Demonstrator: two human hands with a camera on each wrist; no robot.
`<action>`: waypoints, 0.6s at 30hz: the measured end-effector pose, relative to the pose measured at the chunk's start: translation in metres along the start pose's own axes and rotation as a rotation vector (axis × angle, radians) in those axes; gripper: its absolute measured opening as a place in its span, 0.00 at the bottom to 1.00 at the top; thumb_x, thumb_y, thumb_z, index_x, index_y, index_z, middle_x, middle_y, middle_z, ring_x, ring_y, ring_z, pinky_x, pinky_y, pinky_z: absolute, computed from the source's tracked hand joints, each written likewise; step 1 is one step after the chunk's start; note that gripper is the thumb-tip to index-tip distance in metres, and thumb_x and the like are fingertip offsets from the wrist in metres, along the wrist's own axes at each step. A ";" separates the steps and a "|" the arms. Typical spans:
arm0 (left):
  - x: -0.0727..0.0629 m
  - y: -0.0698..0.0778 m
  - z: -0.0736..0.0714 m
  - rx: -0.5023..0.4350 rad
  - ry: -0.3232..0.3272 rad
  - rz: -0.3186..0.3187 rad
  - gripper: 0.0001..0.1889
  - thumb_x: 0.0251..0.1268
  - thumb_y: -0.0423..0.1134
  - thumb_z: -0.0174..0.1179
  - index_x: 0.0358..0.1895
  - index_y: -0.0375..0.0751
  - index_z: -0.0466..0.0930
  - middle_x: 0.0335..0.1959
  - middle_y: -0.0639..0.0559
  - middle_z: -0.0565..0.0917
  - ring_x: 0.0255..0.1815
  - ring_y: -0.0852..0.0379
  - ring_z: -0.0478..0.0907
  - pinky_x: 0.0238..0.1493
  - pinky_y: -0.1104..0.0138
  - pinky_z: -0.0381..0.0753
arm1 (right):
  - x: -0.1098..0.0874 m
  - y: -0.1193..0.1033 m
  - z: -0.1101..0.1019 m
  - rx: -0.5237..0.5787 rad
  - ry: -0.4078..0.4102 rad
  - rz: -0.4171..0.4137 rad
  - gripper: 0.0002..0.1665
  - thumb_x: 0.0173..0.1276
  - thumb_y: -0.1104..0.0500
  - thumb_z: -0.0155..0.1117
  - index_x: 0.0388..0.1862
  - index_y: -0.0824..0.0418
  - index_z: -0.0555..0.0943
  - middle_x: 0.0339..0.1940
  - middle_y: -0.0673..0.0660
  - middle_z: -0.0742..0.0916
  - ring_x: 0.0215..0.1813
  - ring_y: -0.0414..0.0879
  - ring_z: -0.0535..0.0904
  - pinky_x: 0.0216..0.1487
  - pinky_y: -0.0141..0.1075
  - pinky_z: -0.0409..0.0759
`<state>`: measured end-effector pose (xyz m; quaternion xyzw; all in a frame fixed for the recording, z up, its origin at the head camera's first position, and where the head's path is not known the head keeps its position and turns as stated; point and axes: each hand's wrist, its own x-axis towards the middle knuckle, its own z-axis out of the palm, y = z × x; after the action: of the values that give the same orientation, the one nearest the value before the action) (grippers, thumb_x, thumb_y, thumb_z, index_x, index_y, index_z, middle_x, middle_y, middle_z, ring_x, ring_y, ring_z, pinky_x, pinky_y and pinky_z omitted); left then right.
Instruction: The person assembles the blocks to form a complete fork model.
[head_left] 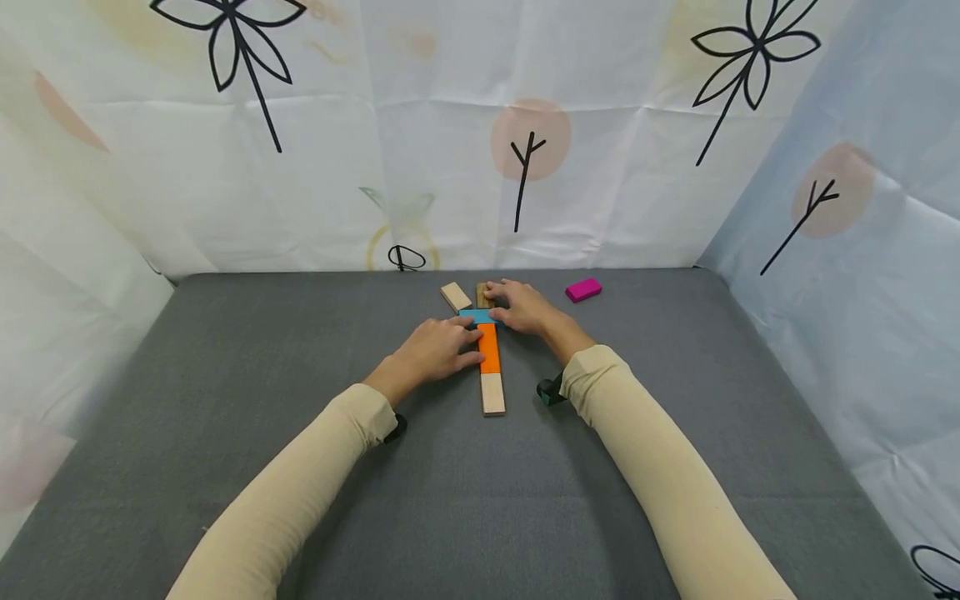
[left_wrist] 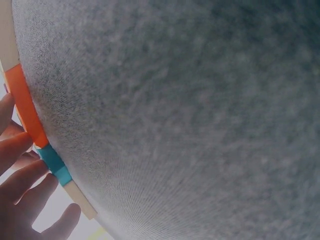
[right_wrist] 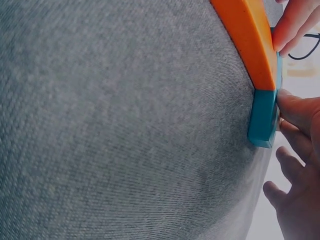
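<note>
Flat blocks form a figure on the grey surface: a pale wooden block (head_left: 492, 396) nearest, an orange block (head_left: 489, 354) beyond it end to end, and a blue block (head_left: 472, 317) across the orange one's far end. My left hand (head_left: 429, 348) touches the orange block's left side, with its fingers extended toward the blue one. With the thumb at the blue block's right end, my right hand (head_left: 528, 308) reaches a finger over the brown block (head_left: 481, 294). A second pale block (head_left: 456, 297) lies slanted at the blue block's far left.
A magenta block (head_left: 583, 290) lies apart at the back right. Behind the grey tabletop (head_left: 300, 375) hangs a white printed cloth (head_left: 435, 142), and similar cloth walls stand on both sides.
</note>
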<state>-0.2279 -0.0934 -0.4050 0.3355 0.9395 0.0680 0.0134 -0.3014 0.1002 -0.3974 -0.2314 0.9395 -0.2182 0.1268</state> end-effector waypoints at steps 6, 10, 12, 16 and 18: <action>0.000 0.000 0.000 0.003 -0.003 -0.005 0.26 0.72 0.54 0.59 0.64 0.40 0.79 0.68 0.38 0.74 0.39 0.44 0.86 0.50 0.52 0.82 | 0.000 0.000 0.000 -0.006 -0.017 0.005 0.27 0.77 0.57 0.57 0.72 0.61 0.72 0.79 0.59 0.64 0.79 0.61 0.54 0.76 0.55 0.52; 0.000 0.000 0.000 0.000 0.000 -0.005 0.27 0.72 0.54 0.59 0.64 0.40 0.79 0.68 0.38 0.74 0.36 0.44 0.86 0.49 0.52 0.83 | 0.000 -0.002 -0.001 -0.012 -0.031 0.021 0.27 0.78 0.56 0.56 0.73 0.60 0.71 0.80 0.62 0.62 0.79 0.63 0.54 0.76 0.57 0.51; 0.000 0.001 0.000 -0.003 -0.001 -0.005 0.26 0.72 0.54 0.59 0.64 0.40 0.79 0.68 0.38 0.74 0.36 0.44 0.86 0.49 0.52 0.82 | -0.001 -0.002 -0.002 -0.013 -0.037 0.030 0.28 0.78 0.56 0.56 0.74 0.60 0.70 0.80 0.63 0.61 0.79 0.65 0.53 0.76 0.58 0.51; 0.001 0.000 0.001 -0.002 0.000 -0.003 0.26 0.72 0.54 0.59 0.64 0.40 0.79 0.68 0.38 0.74 0.37 0.44 0.86 0.49 0.52 0.82 | -0.002 -0.002 -0.001 -0.019 -0.043 0.031 0.28 0.79 0.56 0.55 0.75 0.60 0.69 0.80 0.63 0.61 0.79 0.64 0.53 0.76 0.58 0.50; 0.001 0.000 0.001 0.001 0.005 -0.003 0.26 0.72 0.54 0.59 0.64 0.40 0.79 0.68 0.38 0.74 0.35 0.45 0.85 0.48 0.53 0.83 | -0.002 -0.002 -0.001 -0.023 -0.042 0.026 0.28 0.79 0.56 0.55 0.75 0.60 0.69 0.80 0.63 0.61 0.79 0.63 0.53 0.76 0.57 0.49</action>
<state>-0.2283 -0.0925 -0.4064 0.3340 0.9401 0.0682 0.0111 -0.2990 0.0999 -0.3951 -0.2254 0.9420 -0.2006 0.1467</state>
